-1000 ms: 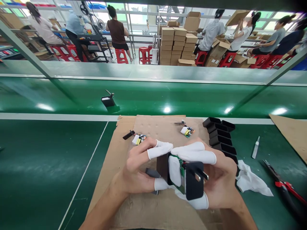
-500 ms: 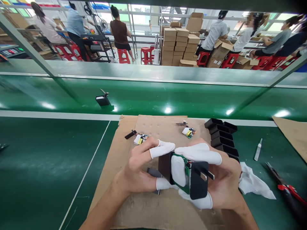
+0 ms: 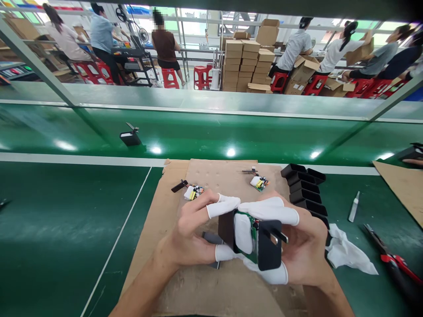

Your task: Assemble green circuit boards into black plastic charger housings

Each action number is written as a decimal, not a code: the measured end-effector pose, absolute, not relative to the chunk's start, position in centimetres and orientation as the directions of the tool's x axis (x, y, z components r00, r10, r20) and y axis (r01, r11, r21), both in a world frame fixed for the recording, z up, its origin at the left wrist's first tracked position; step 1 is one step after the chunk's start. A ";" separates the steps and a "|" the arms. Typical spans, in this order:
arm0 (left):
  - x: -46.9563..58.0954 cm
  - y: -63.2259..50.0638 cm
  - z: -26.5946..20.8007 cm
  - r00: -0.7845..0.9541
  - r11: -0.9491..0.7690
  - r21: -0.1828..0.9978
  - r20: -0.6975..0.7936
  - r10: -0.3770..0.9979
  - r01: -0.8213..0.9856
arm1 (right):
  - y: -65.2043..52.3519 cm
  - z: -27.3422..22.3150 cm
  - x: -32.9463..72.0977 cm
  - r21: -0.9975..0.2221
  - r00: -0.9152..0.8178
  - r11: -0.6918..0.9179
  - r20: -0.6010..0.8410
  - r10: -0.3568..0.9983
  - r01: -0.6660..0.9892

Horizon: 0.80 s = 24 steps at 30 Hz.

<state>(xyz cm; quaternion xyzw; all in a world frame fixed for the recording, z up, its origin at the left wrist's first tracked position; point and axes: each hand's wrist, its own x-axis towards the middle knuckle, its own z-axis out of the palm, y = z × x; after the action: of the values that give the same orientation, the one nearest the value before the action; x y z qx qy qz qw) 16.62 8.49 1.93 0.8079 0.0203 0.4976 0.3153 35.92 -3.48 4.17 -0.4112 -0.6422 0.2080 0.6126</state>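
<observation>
Red-and-black pliers [image 3: 386,258] lie on the table [image 3: 82,229] beside a crumpled tissue [image 3: 350,254]. A brown sheet [image 3: 401,187] reaches the table's far edge. Well beyond it, cardboard boxes [image 3: 233,66] stand stacked.

From the held plug unit [image 3: 245,234], the wide passage is at 9 o'clock, beyond the left hand [image 3: 194,235], over the green table [image 3: 66,233]. At 10 o'clock a circuit board [image 3: 193,192] obstructs, another circuit board [image 3: 259,182] at 12, black cases [image 3: 304,195] at 2; tissue [image 3: 350,253] and pliers [image 3: 385,252] hinder 3 o'clock.

Bright white glare spots along green strip [image 3: 191,134]
</observation>
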 end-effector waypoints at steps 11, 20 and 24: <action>16.8 8.5 1.9 0.493 -0.823 0.509 0.800 0.343 -0.254 | -3.7 3.9 36.0 -0.784 0.105 0.548 0.595 0.796 0.292; 16.6 8.6 1.7 0.504 -0.833 0.502 0.795 0.338 -0.233 | -3.6 3.7 35.6 -0.774 0.098 0.557 0.606 0.789 0.302; 16.5 8.6 1.8 0.501 -0.828 0.499 0.801 0.328 -0.255 | -3.5 3.8 35.7 -0.789 0.090 0.542 0.586 0.805 0.289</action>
<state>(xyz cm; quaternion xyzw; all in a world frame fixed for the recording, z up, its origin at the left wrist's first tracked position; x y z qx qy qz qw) 16.53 8.62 1.84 0.8154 0.0224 0.4991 0.2923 35.74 -3.45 3.81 -0.4277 -0.6396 0.2142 0.6017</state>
